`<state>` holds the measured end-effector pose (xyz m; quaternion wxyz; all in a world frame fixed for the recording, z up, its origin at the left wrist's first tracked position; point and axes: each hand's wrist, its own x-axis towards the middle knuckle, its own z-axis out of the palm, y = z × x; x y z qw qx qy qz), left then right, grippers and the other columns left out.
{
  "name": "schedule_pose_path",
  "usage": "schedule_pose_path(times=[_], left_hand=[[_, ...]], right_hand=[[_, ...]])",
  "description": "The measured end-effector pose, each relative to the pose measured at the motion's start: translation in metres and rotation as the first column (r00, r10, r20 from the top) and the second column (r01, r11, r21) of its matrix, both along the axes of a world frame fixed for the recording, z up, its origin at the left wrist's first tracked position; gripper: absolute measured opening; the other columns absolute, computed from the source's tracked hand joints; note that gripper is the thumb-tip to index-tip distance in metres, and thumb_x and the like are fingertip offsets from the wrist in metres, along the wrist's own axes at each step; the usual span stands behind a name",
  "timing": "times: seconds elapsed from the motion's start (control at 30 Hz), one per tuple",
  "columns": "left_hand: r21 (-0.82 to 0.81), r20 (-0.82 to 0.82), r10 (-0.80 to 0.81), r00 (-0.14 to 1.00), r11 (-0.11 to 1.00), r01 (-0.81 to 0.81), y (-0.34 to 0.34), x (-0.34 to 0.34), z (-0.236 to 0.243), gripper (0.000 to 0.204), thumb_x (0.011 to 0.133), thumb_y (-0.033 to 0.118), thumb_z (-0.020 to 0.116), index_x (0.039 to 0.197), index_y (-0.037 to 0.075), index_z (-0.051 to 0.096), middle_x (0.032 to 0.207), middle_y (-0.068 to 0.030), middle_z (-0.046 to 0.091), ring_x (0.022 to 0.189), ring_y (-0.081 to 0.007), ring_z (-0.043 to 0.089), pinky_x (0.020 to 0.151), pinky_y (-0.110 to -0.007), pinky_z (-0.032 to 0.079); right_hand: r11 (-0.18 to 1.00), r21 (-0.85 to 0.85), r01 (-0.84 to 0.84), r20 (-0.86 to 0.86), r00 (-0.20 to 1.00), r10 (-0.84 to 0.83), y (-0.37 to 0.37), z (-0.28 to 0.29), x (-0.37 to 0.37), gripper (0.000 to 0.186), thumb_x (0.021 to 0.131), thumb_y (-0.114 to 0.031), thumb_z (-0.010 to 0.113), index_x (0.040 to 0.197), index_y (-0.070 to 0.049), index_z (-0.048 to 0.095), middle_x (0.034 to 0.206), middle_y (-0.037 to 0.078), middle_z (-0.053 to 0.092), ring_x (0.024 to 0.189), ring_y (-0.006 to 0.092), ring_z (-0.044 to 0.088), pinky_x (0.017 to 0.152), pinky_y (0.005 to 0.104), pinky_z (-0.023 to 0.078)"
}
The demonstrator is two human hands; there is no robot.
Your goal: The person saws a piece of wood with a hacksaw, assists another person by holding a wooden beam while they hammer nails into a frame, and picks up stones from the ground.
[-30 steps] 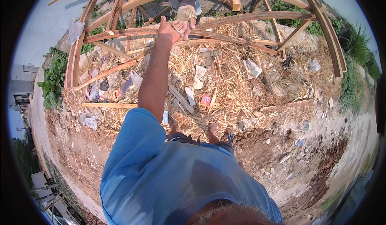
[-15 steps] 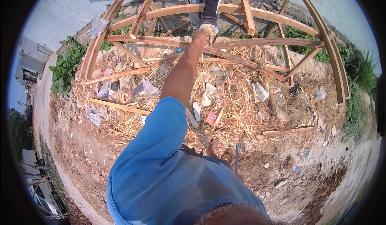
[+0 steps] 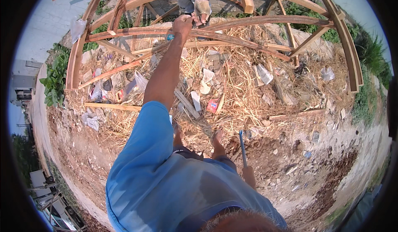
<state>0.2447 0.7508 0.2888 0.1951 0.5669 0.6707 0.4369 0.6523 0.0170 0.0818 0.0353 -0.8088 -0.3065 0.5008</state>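
My left hand (image 3: 182, 25) is stretched far forward, its fingers closed. It is right beside a co-worker's gloved hand (image 3: 202, 8), whose bare fingertips reach toward mine. Anything between the fingers is too small to make out. Both hands are over the spot where a dark wooden beam (image 3: 137, 31) and a lighter curved beam (image 3: 265, 20) of the timber frame meet. Low on the right, my right hand (image 3: 249, 177) grips a long, slim blue bar-like tool (image 3: 243, 148). It points away from me, and its far end is too small to identify.
Straw and rubble (image 3: 236, 82) with plastic scraps cover the ground inside the frame. A loose wooden strip (image 3: 112, 106) lies at left, another plank (image 3: 296, 114) at right. A plastic bag (image 3: 77, 29) hangs on the left post. My bare feet (image 3: 217, 137) stand at the straw's edge.
My left hand has drawn slightly apart from the co-worker's gloved hand. The view has shifted, so the frame sits higher and further left. My right hand now shows on the blue tool.
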Motion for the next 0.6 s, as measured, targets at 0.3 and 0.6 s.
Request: schedule_pose_path(times=[0.3,0.6], left_hand=[[-0.142,0.391,0.103,0.915,0.989,-0.051,0.023,-0.011,0.030,0.044,0.088,0.036,0.070,0.110,0.000,0.057,0.099,-0.0124,0.065,0.072,-0.0208,0.069,0.061,-0.030,0.055],[-0.367,0.318,-0.107,0.942,0.902,0.226,-0.103,-0.105,-0.071,0.036,0.094,0.028,0.062,0.120,0.002,0.060,0.102,-0.0080,0.066,0.084,-0.0134,0.065,0.073,-0.028,0.054]], right_hand=[[0.978,-0.172,0.115,-0.267,0.950,-0.159,0.086,0.012,-0.042,0.030,0.079,-0.023,0.065,0.088,0.005,0.062,0.068,0.021,0.062,0.061,0.0323,0.065,0.059,0.0444,0.051],[0.929,0.228,-0.290,0.076,0.957,0.280,0.172,-0.048,-0.106,0.029,0.079,-0.026,0.064,0.082,0.002,0.061,0.071,0.025,0.063,0.072,0.0424,0.065,0.065,0.0513,0.047]])
